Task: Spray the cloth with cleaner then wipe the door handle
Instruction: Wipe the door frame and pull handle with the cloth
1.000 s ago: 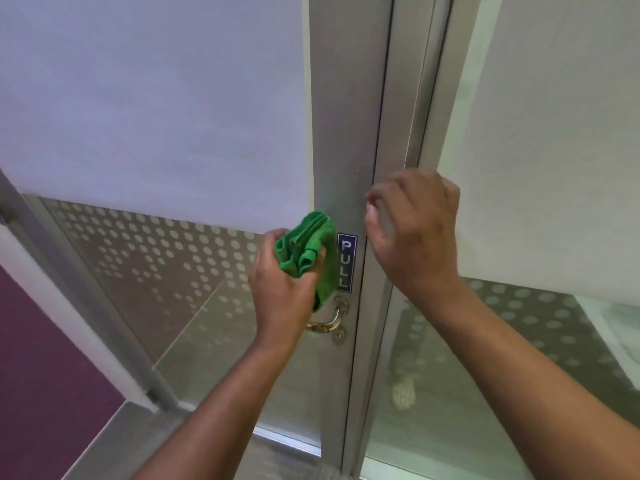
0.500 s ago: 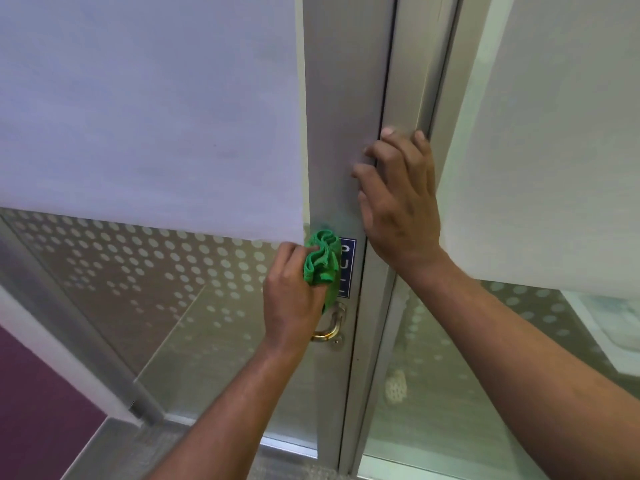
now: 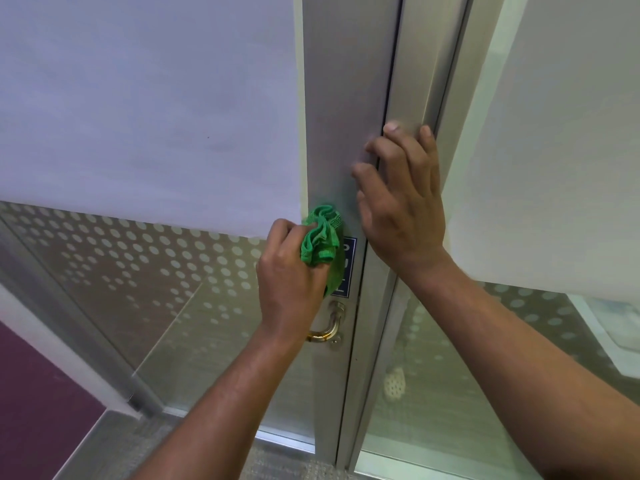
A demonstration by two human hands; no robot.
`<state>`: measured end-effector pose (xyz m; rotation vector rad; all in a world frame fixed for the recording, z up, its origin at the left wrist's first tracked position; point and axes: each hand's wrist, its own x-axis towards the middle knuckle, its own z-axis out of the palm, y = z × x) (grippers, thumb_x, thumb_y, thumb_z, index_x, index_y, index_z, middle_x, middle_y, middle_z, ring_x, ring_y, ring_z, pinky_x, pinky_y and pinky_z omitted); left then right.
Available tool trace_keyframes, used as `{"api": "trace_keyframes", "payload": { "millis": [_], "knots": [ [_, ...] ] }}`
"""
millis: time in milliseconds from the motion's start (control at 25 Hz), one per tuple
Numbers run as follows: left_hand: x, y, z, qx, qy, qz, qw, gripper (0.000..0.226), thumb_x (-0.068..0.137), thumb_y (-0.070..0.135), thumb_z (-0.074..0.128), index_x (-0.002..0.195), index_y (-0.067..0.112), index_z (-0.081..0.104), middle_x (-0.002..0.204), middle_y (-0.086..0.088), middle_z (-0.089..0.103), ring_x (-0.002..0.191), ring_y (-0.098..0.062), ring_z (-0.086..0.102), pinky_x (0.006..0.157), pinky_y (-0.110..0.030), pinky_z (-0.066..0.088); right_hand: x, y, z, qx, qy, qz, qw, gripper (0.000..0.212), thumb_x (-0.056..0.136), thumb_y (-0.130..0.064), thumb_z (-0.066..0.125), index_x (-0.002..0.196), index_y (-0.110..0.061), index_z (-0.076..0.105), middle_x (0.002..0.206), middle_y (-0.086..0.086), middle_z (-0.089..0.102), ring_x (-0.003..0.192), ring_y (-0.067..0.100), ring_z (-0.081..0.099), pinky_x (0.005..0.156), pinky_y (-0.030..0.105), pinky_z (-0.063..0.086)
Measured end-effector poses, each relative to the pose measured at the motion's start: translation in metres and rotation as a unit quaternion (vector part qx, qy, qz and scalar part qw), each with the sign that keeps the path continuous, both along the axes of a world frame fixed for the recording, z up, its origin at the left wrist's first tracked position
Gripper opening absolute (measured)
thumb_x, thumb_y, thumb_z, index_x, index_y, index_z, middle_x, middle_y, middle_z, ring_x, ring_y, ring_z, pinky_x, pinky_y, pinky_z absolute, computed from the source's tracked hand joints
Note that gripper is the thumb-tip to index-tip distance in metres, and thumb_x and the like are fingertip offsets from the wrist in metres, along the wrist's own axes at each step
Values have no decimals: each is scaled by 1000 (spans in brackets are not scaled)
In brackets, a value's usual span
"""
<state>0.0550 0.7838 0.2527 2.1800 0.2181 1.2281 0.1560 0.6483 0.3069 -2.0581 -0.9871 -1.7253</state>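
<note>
Door frame: the grey metal stile [image 3: 346,116] is braced by the right hand [image 3: 403,202], laid flat across the seam with fingers [image 3: 375,147] spread; nothing is held.
Change, right hand: a second ago it was curled lower beside the sign; it is now planted higher and opened out, so the door is judged to be steadied for wiping.
Left hand: the left hand [image 3: 294,275] is closed, fingers [image 3: 284,230] pinching the bunched green cloth [image 3: 320,237] against the stile.
Change, cloth: it has been carried slightly up, and sits above the brass door handle [image 3: 329,327], not on it. The handle wipe is judged not yet begun.
Hidden: the blue sign [image 3: 349,251] is mostly covered by the cloth. The handle's left end is hidden behind the left wrist.
Not seen: no cleaner bottle; dampness of the cloth cannot be told.
</note>
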Motion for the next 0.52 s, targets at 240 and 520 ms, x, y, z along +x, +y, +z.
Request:
{"api": "trace_keyframes", "payload": {
  "millis": [240,520],
  "knots": [
    [-9,2,-56,5,88,-7,996,31,72,5,84,101,11,75,91,4,58,71,-7,51,58,-23,45,2,0,-2,9,-8,4,1000,17,95,5,64,107,-4,73,126,21,70,141,32,39,131,51,21],
    [4,4,3,31,-32,10,999,22,82,16,72,100,5,75,93,-6,62,74,-9,53,61,-18,41,2,1,-2,5,-3,-10,1000,19,95,3,63,109,-5,74,128,20,70,142,32,37,131,51,22]
  ]
}}
